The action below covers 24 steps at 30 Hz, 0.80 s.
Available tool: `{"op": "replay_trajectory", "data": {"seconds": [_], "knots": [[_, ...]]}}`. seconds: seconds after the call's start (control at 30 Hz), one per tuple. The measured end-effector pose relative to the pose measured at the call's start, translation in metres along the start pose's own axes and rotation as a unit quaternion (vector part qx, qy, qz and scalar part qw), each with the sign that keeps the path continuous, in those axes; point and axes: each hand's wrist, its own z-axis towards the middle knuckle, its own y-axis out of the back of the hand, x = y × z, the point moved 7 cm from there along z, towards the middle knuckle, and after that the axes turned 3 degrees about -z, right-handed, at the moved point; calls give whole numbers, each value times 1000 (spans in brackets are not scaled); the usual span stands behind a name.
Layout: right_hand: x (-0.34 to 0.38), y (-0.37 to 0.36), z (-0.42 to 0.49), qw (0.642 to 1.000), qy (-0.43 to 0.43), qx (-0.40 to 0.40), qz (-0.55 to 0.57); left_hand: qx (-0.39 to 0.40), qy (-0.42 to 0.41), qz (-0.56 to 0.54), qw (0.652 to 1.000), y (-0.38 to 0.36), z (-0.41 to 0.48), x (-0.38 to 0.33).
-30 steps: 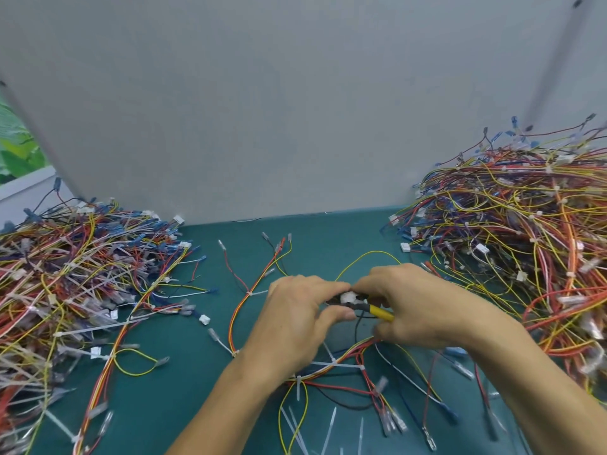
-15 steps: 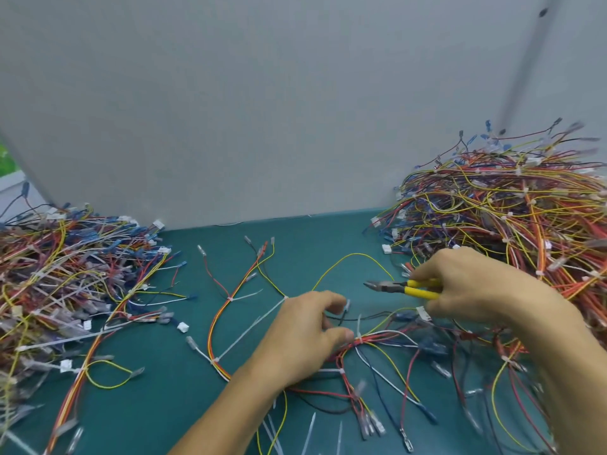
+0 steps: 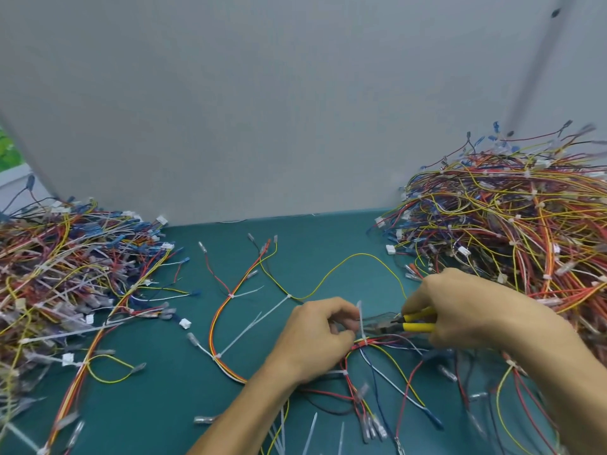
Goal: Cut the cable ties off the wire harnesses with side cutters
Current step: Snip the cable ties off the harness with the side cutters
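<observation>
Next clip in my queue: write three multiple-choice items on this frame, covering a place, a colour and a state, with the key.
1. Where is the nose of the side cutters?
A. At the upright white cable tie on the wire harness, beside the left hand
B. Lying loose, far from both hands
C. Raised high, pointing at the camera

2. What colour are the cutters' handles?
A. Red
B. Yellow
C. Black

3. What is the right hand doing?
A. Lying flat and open
B. Gripping the cutters' handles
C. Pointing with one finger

Key:
1 A, the nose reaches the tie between the two hands.
2 B, two yellow handles stick out of the right hand.
3 B, its fingers curl round the handles.
</observation>
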Motion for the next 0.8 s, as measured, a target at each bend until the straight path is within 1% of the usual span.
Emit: {"op": "replay_trajectory", "data": {"seconds": [0.07,0.23,0.4,0.57,0.8], "knots": [[-2,-1,-2,1000,2,4,5,14,-2,-5,1000,-2,0,1],[-5,-4,-4,1000,19,-15,8,-27,-1,16,999,-1,1,1],[-7,-2,-4,999,34,-17,22,-19,16,8,1000,-1,1,3],[-5,-5,-1,998,58,-22,23,-16,21,-31,999,-1,1,2],[-7,-8,1,998,54,-18,36,-23,6,0,1000,1,2,1]]}}
